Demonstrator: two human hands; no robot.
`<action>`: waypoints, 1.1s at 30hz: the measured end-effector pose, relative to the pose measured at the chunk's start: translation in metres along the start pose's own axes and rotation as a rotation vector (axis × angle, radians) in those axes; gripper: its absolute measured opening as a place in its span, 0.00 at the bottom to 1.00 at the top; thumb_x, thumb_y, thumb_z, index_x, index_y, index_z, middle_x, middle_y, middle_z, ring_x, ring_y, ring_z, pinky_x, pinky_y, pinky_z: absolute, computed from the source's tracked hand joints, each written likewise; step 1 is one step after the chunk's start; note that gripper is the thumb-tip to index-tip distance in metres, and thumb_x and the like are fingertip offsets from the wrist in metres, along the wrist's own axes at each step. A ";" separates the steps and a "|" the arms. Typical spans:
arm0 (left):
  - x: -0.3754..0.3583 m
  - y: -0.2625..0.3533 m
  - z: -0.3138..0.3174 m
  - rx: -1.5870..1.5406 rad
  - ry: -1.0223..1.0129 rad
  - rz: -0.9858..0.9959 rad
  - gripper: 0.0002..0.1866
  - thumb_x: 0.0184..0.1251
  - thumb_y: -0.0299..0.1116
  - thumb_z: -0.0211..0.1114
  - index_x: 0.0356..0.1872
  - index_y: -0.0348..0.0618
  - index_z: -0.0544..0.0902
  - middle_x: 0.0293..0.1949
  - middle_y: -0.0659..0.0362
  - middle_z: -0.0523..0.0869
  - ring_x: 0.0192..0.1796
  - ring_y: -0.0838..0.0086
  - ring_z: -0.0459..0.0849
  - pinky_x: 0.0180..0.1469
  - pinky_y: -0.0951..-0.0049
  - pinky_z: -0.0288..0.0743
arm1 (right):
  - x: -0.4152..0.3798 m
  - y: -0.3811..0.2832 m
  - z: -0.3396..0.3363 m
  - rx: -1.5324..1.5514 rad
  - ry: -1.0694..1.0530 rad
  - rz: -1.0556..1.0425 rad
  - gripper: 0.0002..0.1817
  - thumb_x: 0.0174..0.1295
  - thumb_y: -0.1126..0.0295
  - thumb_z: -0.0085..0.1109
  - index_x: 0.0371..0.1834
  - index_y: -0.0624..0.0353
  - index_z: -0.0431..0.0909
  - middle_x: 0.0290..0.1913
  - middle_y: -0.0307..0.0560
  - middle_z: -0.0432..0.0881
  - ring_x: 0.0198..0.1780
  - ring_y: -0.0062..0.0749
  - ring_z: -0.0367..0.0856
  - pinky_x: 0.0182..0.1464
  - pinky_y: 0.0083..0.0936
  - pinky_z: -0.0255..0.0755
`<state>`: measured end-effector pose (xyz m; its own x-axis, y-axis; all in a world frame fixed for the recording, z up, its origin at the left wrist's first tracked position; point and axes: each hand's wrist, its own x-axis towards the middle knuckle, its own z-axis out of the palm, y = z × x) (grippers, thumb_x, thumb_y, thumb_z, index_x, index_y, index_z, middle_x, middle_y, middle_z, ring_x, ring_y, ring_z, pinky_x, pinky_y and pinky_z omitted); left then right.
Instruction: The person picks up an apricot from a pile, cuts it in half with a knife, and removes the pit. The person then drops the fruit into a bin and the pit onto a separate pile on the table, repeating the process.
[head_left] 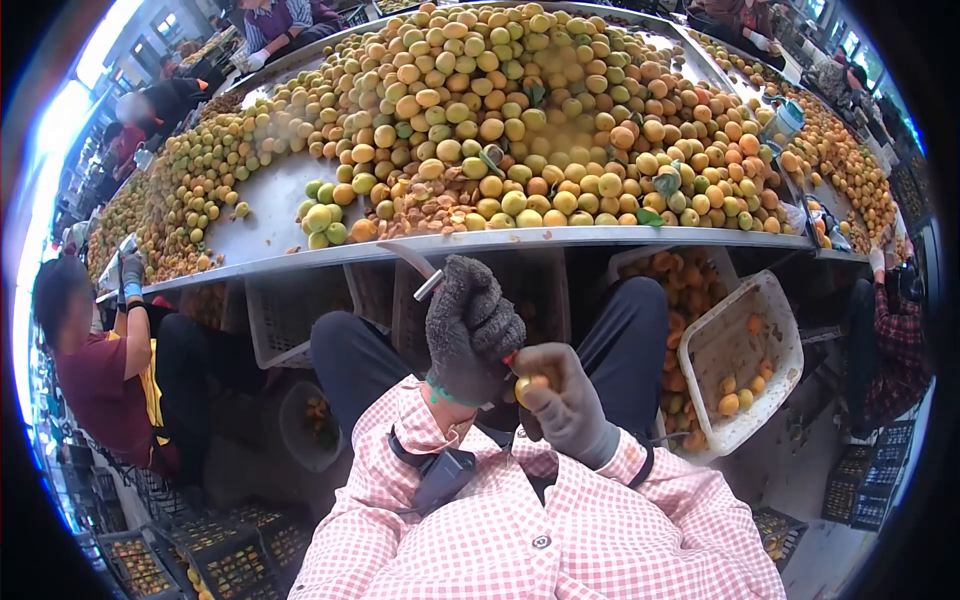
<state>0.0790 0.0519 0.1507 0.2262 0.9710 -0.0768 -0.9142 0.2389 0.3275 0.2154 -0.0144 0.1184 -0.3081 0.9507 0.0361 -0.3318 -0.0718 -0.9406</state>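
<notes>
My left hand (pixel 468 325), in a dark grey knitted glove, is closed in a fist around a slim hand tool with a short metal tube (pixel 428 286) sticking out at upper left. A small red-orange bit shows below the fist, beside my right hand. In a lighter grey glove, my right hand (pixel 575 408) pinches a yellow apricot (pixel 533 388) between thumb and fingers. Both hands are close together above my lap. Beyond them, apricots (pixel 480 85) lie heaped on a metal table (pixel 270 205), with split brownish pieces (pixel 430 205) near its front edge.
A white plastic basket (pixel 697 352) with a few apricots tilts at my right, beside another holding apricot halves (pixel 685 280). Pale crates (pixel 270 320) stand under the table. Co-workers sit at left (pixel 105 360) and right (pixel 890 340). Dark crates (pixel 215 560) of fruit stand behind left.
</notes>
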 end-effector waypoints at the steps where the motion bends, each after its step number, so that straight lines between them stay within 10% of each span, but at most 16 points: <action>1: 0.001 0.000 -0.001 0.036 0.034 0.013 0.12 0.74 0.45 0.52 0.35 0.50 0.75 0.16 0.72 0.61 0.13 0.86 0.56 0.16 0.82 0.51 | 0.004 -0.022 0.000 0.260 -0.040 0.297 0.18 0.67 0.56 0.55 0.52 0.55 0.67 0.35 0.44 0.78 0.19 0.21 0.70 0.21 0.16 0.64; 6: 0.007 0.005 -0.014 -0.016 0.058 0.031 0.12 0.73 0.45 0.54 0.34 0.49 0.75 0.16 0.72 0.60 0.13 0.86 0.56 0.16 0.81 0.51 | 0.015 -0.027 -0.003 0.641 -0.111 0.479 0.18 0.69 0.59 0.52 0.57 0.54 0.64 0.35 0.44 0.76 0.18 0.16 0.66 0.20 0.14 0.63; 17: 0.010 0.010 -0.026 0.235 0.104 0.209 0.12 0.72 0.45 0.56 0.34 0.49 0.76 0.15 0.69 0.60 0.13 0.82 0.56 0.16 0.78 0.52 | 0.026 0.016 0.003 -0.182 -0.027 -0.009 0.20 0.69 0.69 0.52 0.61 0.57 0.59 0.39 0.39 0.72 0.27 0.12 0.66 0.29 0.11 0.64; 19: 0.013 0.011 -0.033 0.237 0.120 0.203 0.12 0.72 0.45 0.56 0.34 0.49 0.76 0.15 0.69 0.60 0.13 0.82 0.56 0.16 0.78 0.52 | 0.035 0.000 -0.005 0.206 -0.065 0.406 0.18 0.69 0.67 0.52 0.58 0.58 0.62 0.39 0.41 0.74 0.27 0.14 0.67 0.28 0.11 0.64; 24: 0.015 0.021 -0.037 0.214 0.105 0.173 0.12 0.71 0.45 0.56 0.34 0.48 0.76 0.16 0.69 0.61 0.14 0.82 0.56 0.16 0.79 0.52 | 0.047 -0.005 0.001 0.562 -0.055 0.607 0.18 0.72 0.56 0.46 0.55 0.57 0.65 0.37 0.43 0.76 0.20 0.18 0.65 0.20 0.15 0.60; 28: 0.017 0.016 -0.037 0.226 0.055 0.171 0.12 0.71 0.45 0.57 0.34 0.49 0.75 0.16 0.68 0.61 0.15 0.82 0.57 0.17 0.79 0.53 | 0.045 0.024 -0.002 0.168 -0.154 0.325 0.16 0.69 0.66 0.52 0.56 0.57 0.63 0.40 0.47 0.78 0.25 0.26 0.73 0.29 0.18 0.69; 30: 0.018 0.012 -0.039 0.240 0.090 0.165 0.12 0.71 0.45 0.57 0.35 0.49 0.75 0.16 0.68 0.61 0.15 0.82 0.58 0.17 0.79 0.53 | 0.051 0.040 -0.003 -0.637 -0.041 -0.257 0.18 0.69 0.64 0.52 0.55 0.63 0.63 0.38 0.49 0.79 0.28 0.32 0.78 0.34 0.22 0.73; 33: 0.024 0.011 -0.048 0.287 0.189 0.163 0.13 0.71 0.47 0.57 0.34 0.49 0.75 0.16 0.69 0.60 0.15 0.83 0.57 0.17 0.80 0.52 | 0.055 0.053 0.000 -0.640 0.042 -0.215 0.20 0.69 0.60 0.51 0.53 0.66 0.65 0.34 0.50 0.79 0.31 0.34 0.80 0.37 0.23 0.74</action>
<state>0.0580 0.0782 0.1071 -0.0052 0.9862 -0.1652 -0.7955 0.0960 0.5983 0.1809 0.0341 0.0704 -0.2552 0.9355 0.2441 0.2158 0.3012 -0.9288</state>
